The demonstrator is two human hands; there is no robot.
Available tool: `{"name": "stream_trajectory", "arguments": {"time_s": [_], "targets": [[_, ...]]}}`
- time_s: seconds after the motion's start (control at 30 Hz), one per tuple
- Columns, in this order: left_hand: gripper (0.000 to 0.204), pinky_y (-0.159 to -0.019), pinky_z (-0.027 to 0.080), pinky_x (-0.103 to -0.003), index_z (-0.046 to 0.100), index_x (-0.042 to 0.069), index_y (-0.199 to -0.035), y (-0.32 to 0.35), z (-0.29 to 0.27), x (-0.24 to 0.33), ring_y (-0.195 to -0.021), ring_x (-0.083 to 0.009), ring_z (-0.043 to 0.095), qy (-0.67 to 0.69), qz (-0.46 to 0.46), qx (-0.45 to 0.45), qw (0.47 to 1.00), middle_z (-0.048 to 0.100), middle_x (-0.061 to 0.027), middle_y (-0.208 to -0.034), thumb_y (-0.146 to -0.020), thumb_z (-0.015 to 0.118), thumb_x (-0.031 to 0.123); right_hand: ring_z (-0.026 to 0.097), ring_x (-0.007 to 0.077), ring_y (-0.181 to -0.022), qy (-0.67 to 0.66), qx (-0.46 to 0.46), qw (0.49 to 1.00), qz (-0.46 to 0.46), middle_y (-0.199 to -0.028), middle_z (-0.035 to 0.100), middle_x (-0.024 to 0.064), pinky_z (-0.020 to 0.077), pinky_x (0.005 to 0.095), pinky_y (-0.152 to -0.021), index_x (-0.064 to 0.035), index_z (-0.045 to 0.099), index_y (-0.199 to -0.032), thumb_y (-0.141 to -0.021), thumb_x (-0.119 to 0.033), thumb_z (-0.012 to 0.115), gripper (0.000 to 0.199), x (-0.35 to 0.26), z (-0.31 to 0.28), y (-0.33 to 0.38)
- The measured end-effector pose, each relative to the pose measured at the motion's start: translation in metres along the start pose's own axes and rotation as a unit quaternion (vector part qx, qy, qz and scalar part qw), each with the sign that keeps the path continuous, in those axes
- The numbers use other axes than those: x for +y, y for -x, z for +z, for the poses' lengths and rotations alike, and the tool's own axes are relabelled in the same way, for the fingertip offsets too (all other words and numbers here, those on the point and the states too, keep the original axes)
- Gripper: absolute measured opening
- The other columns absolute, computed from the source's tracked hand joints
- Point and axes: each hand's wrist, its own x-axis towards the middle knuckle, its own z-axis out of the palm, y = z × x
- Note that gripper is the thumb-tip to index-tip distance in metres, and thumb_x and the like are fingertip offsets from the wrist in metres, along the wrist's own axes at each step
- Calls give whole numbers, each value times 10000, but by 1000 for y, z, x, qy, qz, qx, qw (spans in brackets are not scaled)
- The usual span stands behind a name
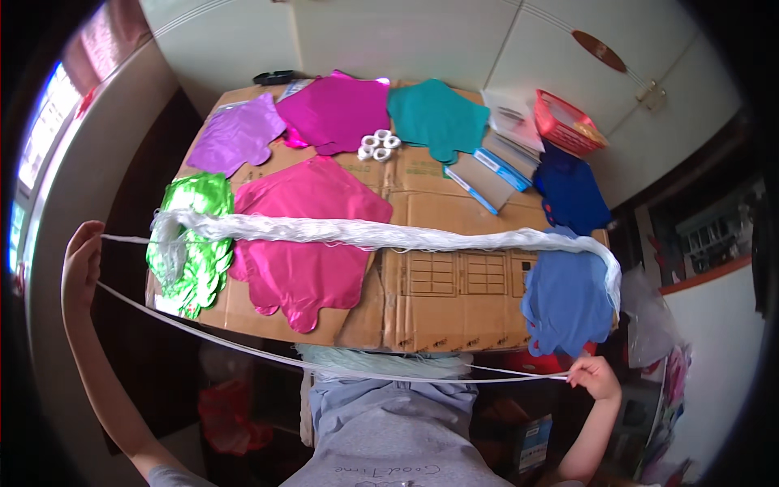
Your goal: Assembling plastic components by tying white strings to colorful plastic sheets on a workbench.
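Note:
A long white cord (324,371) sags in front of my body, stretched between my two hands. At the far left, my left hand (82,264) is closed around it, raised beside the table; a short length also runs from that fist toward the table. My right hand (595,377) pinches the cord's other side, low at the right beyond the table's front edge. A thick hank of white string (341,231) lies across the cardboard (454,312), its left end over shiny green foil shapes (207,268) and its right end over a flat blue one (568,292).
Flat foil shapes lie around the cardboard: pink (312,268), lilac (235,134), magenta (337,109), teal (438,118) and navy (574,191). Several small white rolls (381,152) sit among them. Blue-edged boxes (487,178) and a red basket (565,122) stand back right. Pale strands (381,361) cover my lap.

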Motion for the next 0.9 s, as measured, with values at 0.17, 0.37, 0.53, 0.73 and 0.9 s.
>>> {"name": "stream_trajectory", "arguments": {"time_s": [0.17,0.37,0.53,0.73,0.9], "targets": [[178,-326,180,-124,560,74,-1049,-21,-10,-11,-420,39,293,15,12,45,999,443,91,-651,-876,520,61,467,36,-564,9,185,982,47,-661,583,-8,358,185,-517,-18,626,-741,-812,-70,591,95,49,-50,56],[167,-342,262,-102,557,87,-1044,-27,13,-9,-437,25,371,62,-12,-31,998,489,70,-656,-880,527,74,398,18,-539,59,337,938,55,-627,491,-56,299,180,-493,-65,599,-761,-850,-131,567,115,29,-107,110],[138,-404,402,-121,561,91,-1021,-35,46,-15,-517,-25,502,121,-15,-68,990,529,37,-662,-893,513,75,351,9,-506,34,405,913,-35,-628,433,-73,249,187,-437,-78,588,-872,-877,-167,547,98,-41,-160,56],[166,-516,434,-178,577,76,-1008,-59,66,-58,-610,-90,550,94,-50,-31,994,568,4,-736,-843,554,75,500,75,-581,254,332,907,-54,-610,545,-2,395,246,-519,-24,614,-723,-812,-147,586,154,-31,-201,-57],[218,-625,473,-315,574,87,-1055,-77,77,-66,-715,-144,575,203,-113,2,973,588,-32,-813,-841,535,80,521,120,-595,315,304,883,-171,-629,571,46,421,285,-541,8,575,-693,-794,-82,582,136,25,-224,-109]]}}
